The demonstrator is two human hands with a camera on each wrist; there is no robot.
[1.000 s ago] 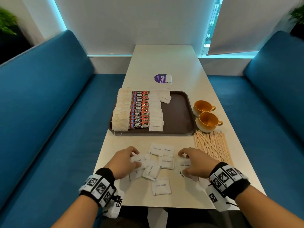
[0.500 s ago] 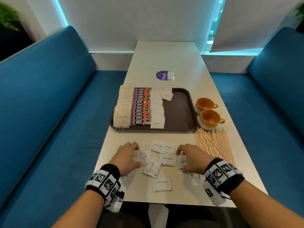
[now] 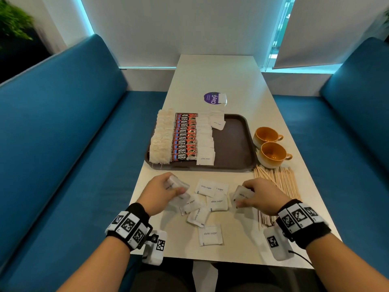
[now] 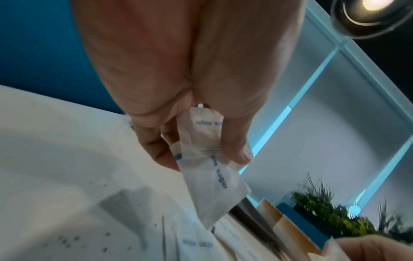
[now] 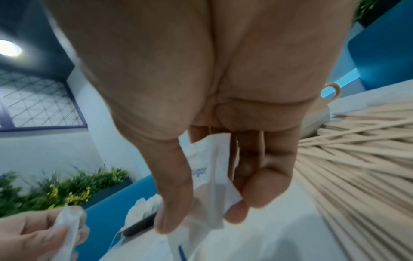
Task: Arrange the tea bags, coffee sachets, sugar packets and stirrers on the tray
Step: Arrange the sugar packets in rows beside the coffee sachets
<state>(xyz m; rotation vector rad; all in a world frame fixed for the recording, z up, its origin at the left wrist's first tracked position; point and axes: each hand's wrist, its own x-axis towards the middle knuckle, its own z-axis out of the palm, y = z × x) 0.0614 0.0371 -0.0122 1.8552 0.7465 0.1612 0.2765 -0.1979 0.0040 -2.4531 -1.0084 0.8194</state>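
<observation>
A brown tray (image 3: 235, 144) holds a column of tea bags (image 3: 161, 140), a column of red coffee sachets (image 3: 185, 138) and a column of white sugar packets (image 3: 205, 142). Several loose sugar packets (image 3: 210, 202) lie on the table in front of it. My left hand (image 3: 162, 192) pinches a few sugar packets (image 4: 208, 167) between thumb and fingers, lifted off the table. My right hand (image 3: 254, 197) grips more sugar packets (image 5: 212, 169) the same way. Wooden stirrers (image 3: 277, 184) lie in a heap to the right of my right hand.
Two orange cups (image 3: 270, 148) stand right of the tray, just behind the stirrers. A purple round sticker (image 3: 212, 98) sits on the table beyond the tray. Blue benches (image 3: 63, 133) run along both sides of the table.
Both hands have gathered sugar packets from the pile and lifted them slightly off the table. The loose pile between the hands is thinner.
</observation>
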